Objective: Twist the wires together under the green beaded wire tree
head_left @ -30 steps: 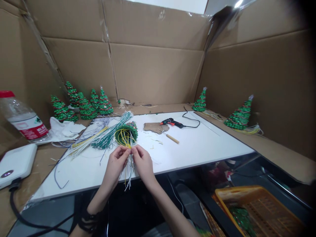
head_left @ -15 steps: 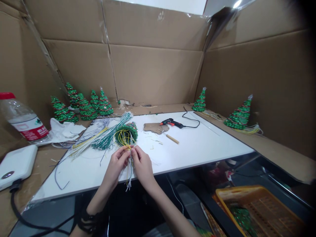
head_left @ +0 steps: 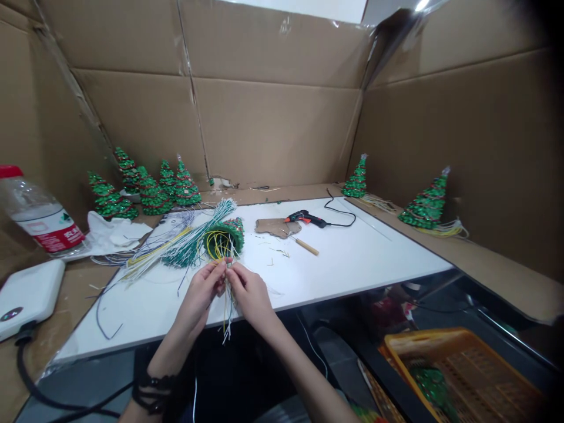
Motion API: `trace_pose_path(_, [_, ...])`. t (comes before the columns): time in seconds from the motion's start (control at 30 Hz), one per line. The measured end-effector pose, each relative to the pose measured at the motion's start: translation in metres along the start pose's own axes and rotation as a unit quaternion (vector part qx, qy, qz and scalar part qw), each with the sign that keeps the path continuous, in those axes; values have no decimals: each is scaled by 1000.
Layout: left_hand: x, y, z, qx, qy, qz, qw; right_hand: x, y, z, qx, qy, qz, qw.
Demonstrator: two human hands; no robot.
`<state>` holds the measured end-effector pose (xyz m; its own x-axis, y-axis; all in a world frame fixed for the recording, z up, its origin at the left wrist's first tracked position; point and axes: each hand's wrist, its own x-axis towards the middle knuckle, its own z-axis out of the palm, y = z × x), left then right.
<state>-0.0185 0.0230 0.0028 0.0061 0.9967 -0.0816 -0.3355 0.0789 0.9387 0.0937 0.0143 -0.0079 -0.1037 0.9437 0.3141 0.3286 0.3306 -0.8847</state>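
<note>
A small green Christmas tree [head_left: 238,232] lies on its side on the white board, its hollow base facing me. Yellow and white wires [head_left: 227,317] come out of that base and hang over the board's front edge. My left hand [head_left: 207,285] pinches these wires just below the tree's opening. Close against it, my right hand [head_left: 249,288] is closed on the same wires, thumb and fingertips together. The exact spot between the fingertips is partly hidden. Left of the tree rests a thick bundle of green and white wires [head_left: 189,241].
A hot glue gun [head_left: 308,218] lies on a cardboard scrap [head_left: 271,227], beside a wooden-handled tool [head_left: 307,247]. Finished trees [head_left: 187,187] stand at back left, others [head_left: 425,202] at right. A bottle [head_left: 44,217] and white power bank [head_left: 30,296] sit left; a yellow basket [head_left: 423,335] lower right.
Both hands have shifted slightly left with the wires, and the fingertips have changed position. The tree base has hardly moved; the whole view has drifted a little.
</note>
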Motion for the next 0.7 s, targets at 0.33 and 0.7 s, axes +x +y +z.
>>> trace_pose_path(0.33, [-1, 2, 1, 0, 3, -15, 1000, -2, 2, -1, -9, -13, -17, 1000])
trace_pose_path(0.7, [1, 0, -2, 9, -19, -6, 1000, 6, 11, -7, 124, -83, -11, 989])
